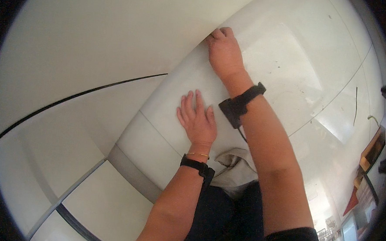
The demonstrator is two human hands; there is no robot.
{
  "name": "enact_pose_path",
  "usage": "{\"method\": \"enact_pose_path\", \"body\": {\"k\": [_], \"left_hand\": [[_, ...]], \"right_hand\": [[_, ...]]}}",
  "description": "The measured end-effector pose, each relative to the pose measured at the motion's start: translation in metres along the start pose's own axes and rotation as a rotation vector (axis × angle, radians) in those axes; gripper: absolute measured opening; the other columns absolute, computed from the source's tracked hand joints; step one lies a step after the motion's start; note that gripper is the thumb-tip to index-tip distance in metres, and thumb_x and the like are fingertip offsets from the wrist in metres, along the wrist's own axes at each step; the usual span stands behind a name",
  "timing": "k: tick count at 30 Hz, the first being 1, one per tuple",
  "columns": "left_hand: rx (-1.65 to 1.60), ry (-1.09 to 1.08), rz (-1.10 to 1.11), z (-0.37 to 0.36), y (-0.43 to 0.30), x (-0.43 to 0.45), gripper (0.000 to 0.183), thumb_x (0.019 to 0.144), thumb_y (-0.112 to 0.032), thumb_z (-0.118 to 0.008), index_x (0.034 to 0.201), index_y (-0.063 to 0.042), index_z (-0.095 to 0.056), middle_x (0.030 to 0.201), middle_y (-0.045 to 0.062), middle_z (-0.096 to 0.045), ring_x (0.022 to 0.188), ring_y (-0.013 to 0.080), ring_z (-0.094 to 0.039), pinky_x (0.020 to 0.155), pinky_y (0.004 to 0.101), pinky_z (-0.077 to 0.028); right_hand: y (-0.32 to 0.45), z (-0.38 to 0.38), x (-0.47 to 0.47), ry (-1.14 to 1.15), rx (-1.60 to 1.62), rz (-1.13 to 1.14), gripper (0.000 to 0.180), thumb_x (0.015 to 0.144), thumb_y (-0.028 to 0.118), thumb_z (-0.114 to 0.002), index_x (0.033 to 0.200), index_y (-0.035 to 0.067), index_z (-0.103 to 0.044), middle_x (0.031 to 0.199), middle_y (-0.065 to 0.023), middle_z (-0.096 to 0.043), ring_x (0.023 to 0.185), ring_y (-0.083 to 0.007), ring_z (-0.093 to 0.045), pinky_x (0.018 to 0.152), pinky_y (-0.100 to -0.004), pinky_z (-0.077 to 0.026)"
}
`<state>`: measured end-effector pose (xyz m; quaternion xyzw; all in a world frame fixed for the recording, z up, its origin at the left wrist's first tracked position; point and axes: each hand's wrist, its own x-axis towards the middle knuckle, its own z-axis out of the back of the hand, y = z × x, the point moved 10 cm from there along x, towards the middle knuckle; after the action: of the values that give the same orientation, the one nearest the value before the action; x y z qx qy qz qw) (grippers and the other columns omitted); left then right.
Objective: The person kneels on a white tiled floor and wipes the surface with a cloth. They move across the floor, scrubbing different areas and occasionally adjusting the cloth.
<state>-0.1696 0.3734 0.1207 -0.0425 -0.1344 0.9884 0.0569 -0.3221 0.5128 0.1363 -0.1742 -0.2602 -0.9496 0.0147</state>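
My left hand (197,124) rests palm down on the pale tiled floor (162,119), fingers spread and holding nothing. Farther ahead, my right hand (225,50) reaches to the lower edge of a large white panel (102,34), apparently of a cabinet. Its fingers bend in at that edge, and their tips are hidden, so I cannot tell whether they grip anything. A crumpled grey cloth (235,165) lies at my knees, between my forearms. Each wrist wears a black strap with a small box.
A dark gap (83,96) parts the white panels at left, above a grey strip (134,171) along the floor. Dark specks (277,64) and a thin dark strand (355,106) lie on the tiles. A brown box-like object (371,149) stands at the right rim.
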Motion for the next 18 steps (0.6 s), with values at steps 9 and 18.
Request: {"method": "enact_pose_path", "body": {"k": [9, 18], "left_hand": [[0.016, -0.015, 0.016, 0.0, 0.003, 0.001, 0.059, 0.097, -0.028, -0.055, 0.15, -0.009, -0.038, 0.153, 0.013, -0.034, 0.143, 0.036, -0.027, 0.117, 0.0557, -0.015], [0.003, -0.025, -0.012, -0.001, -0.001, 0.0, 0.058, 0.097, -0.027, -0.053, 0.15, -0.008, -0.038, 0.152, 0.015, -0.035, 0.143, 0.0363, -0.027, 0.117, 0.056, -0.015]], "right_hand": [[0.014, -0.017, -0.001, 0.134, 0.068, 0.187, 0.027, 0.086, 0.01, -0.057, 0.11, 0.005, -0.066, 0.105, -0.0096, -0.066, 0.1, -0.0304, -0.058, 0.084, -0.0398, -0.055], [0.019, -0.028, -0.014, 0.066, 0.239, 0.024, 0.024, 0.087, 0.01, -0.057, 0.108, 0.005, -0.068, 0.1, -0.0188, -0.063, 0.094, -0.0363, -0.061, 0.082, -0.0445, -0.054]]}}
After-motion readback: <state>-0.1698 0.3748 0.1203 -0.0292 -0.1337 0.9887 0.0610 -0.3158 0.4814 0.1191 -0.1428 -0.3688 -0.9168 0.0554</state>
